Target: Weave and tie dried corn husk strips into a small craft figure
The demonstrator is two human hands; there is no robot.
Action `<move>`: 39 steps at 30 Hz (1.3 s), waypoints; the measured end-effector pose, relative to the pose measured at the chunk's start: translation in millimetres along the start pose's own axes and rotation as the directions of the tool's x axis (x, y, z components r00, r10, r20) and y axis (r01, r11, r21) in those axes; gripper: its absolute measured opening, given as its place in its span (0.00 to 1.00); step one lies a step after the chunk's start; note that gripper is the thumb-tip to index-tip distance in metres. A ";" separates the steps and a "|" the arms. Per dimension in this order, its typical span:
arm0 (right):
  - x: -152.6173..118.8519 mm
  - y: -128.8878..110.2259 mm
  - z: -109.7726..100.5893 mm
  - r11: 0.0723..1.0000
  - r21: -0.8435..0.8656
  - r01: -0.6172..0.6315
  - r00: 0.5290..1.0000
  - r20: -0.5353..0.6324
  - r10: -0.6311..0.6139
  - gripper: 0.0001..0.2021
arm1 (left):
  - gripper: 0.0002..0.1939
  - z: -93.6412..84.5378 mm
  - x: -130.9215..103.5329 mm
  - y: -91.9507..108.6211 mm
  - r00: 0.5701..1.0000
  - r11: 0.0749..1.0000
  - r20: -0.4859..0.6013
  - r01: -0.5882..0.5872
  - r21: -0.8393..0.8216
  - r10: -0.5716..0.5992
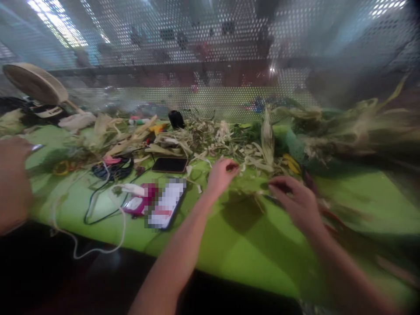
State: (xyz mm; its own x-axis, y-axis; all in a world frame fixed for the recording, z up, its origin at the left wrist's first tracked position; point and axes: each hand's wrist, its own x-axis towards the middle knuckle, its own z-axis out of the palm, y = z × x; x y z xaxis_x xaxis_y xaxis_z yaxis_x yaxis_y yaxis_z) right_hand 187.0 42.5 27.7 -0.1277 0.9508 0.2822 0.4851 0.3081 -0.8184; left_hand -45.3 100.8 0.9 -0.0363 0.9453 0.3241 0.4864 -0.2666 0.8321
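Over the green table (249, 258), my left hand (225, 173) has its fingertips curled together in a pinch; what they hold, if anything, is too small to make out. A little to the right, my right hand (295, 199) also has its thumb and fingers pressed together, and its grip is blurred. The two hands are apart. Just beyond them lie strips of pale dried corn husk (254, 164) and a pile of husk scraps (210, 133). A husk bundle (267, 135) stands upright behind the right hand.
Left of my left arm lie a lit phone (167, 203), a dark phone (169, 165), a magenta power bank (144, 201) and a white cable (123, 232). Another person's arm (13, 188) enters at far left. A perforated screen (210, 96) rises behind; more husks (354, 127) lie right.
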 end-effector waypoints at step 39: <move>7.3 28.7 14.7 0.968 -0.143 0.206 0.978 0.039 -0.203 0.13 | 0.19 19.4 -24.6 32.2 0.914 0.817 0.405 0.246 -0.521 -0.017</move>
State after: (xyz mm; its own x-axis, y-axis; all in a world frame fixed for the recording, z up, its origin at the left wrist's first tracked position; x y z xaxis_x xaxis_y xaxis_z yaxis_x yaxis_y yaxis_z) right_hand 187.3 58.8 -1.1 -0.2569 0.8691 0.4228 0.5670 0.4898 -0.6623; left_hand -11.8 72.7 11.0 0.3121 0.9448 0.0997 -0.0669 -0.0829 0.9943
